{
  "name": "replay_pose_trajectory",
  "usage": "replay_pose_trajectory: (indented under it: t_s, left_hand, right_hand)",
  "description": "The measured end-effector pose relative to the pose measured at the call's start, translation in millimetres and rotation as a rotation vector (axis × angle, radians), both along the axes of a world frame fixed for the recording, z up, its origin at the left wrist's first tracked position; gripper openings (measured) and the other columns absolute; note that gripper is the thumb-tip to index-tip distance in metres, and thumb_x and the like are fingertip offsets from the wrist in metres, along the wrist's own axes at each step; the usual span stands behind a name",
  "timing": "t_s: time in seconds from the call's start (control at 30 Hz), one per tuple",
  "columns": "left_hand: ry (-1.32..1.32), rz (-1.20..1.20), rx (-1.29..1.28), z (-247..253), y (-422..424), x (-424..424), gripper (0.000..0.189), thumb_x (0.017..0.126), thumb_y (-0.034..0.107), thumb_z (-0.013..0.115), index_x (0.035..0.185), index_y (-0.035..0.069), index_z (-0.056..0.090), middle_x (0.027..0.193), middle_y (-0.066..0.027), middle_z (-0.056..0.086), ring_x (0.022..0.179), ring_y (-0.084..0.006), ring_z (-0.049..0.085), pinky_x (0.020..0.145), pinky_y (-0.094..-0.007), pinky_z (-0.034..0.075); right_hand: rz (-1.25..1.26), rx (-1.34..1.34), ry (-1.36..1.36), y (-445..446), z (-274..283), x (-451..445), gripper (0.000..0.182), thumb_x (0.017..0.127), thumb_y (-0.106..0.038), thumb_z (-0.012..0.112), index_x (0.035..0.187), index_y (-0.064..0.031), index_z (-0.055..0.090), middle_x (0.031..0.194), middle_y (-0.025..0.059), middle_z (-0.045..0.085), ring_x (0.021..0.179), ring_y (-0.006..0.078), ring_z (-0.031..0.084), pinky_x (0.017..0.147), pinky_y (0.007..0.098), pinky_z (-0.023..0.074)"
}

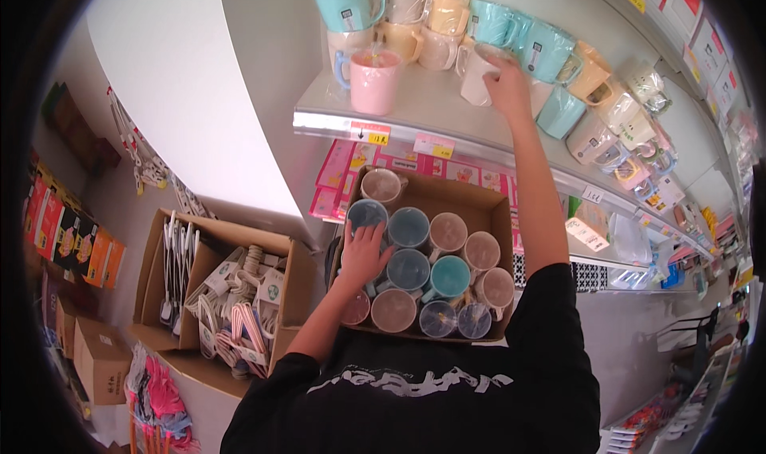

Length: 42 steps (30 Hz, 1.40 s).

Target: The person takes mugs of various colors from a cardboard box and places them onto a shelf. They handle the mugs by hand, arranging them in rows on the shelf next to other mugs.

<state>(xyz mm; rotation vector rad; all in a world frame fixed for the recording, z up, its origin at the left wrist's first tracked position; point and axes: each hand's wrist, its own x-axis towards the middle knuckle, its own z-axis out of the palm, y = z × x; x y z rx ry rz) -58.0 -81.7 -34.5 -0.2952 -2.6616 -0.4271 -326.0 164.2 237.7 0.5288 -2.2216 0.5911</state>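
My right hand (508, 86) is up on the shelf, with its fingers at the rim and side of a pale plastic mug (476, 77) in clear wrap. That mug stands in front of the stacked mugs. Lower down, my left hand (363, 253) lies over the near rim of a grey-blue mug (366, 213) in an open cardboard box (473, 193). Whether its fingers grip that rim is hidden. Several other wrapped mugs fill the box, among them a turquoise mug (450, 276) and a pinkish-beige mug (394, 310).
A pink mug (376, 86) with a blue handle stands near the shelf edge (323, 123). Stacked turquoise mugs (547, 50) and others line the back. To the left, a divided carton (290, 286) holds hangers (242, 328). Mop heads (161, 394) stand below it.
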Motion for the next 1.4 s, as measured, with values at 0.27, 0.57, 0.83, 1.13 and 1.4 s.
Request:
replay_pose_trajectory:
  t_s: [0.27, 0.57, 0.83, 1.13, 1.4]
  left_hand:
    - [-0.046, -0.005, 0.032, 4.3, -0.4, -0.9, 0.064, 0.09, 0.041, 0.065, 0.139, 0.004, 0.049, 0.118, -0.0113, 0.062, 0.113, -0.0299, 0.057, 0.119, -0.0591, 0.02]
    - [0.027, 0.01, 0.027, -0.7, -1.7, -0.9, 0.063, 0.087, 0.04, 0.067, 0.136, 0.004, 0.052, 0.113, -0.0102, 0.063, 0.11, -0.0284, 0.058, 0.119, -0.0594, 0.022]
    - [-0.063, 0.005, 0.032, 4.1, 1.7, -1.2, 0.065, 0.09, 0.041, 0.065, 0.142, 0.005, 0.047, 0.124, -0.012, 0.06, 0.116, -0.0305, 0.056, 0.119, -0.0586, 0.021]
    - [-0.009, -0.012, 0.149, 12.0, 19.6, -3.8, 0.067, 0.087, 0.036, 0.071, 0.144, 0.012, 0.047, 0.147, -0.0189, 0.043, 0.136, -0.037, 0.041, 0.115, -0.0632, 0.022]
    - [0.053, -0.171, 0.111, 5.7, 41.1, -8.9, 0.051, 0.088, 0.035, 0.07, 0.131, 0.01, 0.059, 0.137, -0.0126, 0.054, 0.133, -0.0311, 0.047, 0.116, -0.06, 0.024]
  right_hand:
    - [-0.087, -0.013, -0.117, 6.5, 17.0, -12.8, 0.021, 0.09, -0.016, 0.065, 0.108, -0.0093, 0.073, 0.105, 0.0165, 0.072, 0.096, 0.0352, 0.069, 0.081, 0.0459, 0.0547]
    - [-0.005, -0.029, -0.097, -6.7, 52.2, 39.5, 0.023, 0.087, -0.02, 0.071, 0.105, -0.0062, 0.074, 0.104, 0.016, 0.072, 0.092, 0.0324, 0.07, 0.081, 0.0422, 0.0547]
    - [0.382, -0.071, -0.301, 23.1, 60.3, 167.5, 0.015, 0.088, -0.01, 0.072, 0.101, -0.0019, 0.07, 0.098, 0.0058, 0.067, 0.082, 0.0141, 0.063, 0.075, 0.0284, 0.0513]
    - [0.492, 0.011, -0.703, 36.1, -33.1, 187.7, 0.011, 0.086, -0.004, 0.069, 0.097, -0.002, 0.067, 0.097, 0.0073, 0.064, 0.083, 0.0196, 0.064, 0.075, 0.0308, 0.0522]
    - [0.469, 0.135, -0.516, 22.1, -95.9, 174.2, 0.01, 0.081, -0.002, 0.068, 0.09, -0.0044, 0.064, 0.096, 0.0087, 0.064, 0.086, 0.0294, 0.066, 0.073, 0.0398, 0.0515]
